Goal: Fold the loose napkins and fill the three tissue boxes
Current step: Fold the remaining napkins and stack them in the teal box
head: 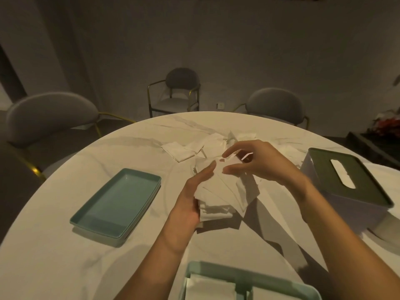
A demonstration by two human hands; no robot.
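a fanned stack of folded napkins [223, 191] is cradled above the table [65, 267] in the left hand [190, 202], while its top sheet is pinched by the right hand [255, 163]. folded napkins are held in the open teal box [249, 282] at the near edge. the teal lid [118, 202] lies upturned at left, and the dark-lidded box [346, 187] at right seems to show tissue in its slot; loose napkins [194, 146] are scattered behind.

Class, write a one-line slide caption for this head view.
Both hands, left hand and right hand, hold a napkin stack above the table.
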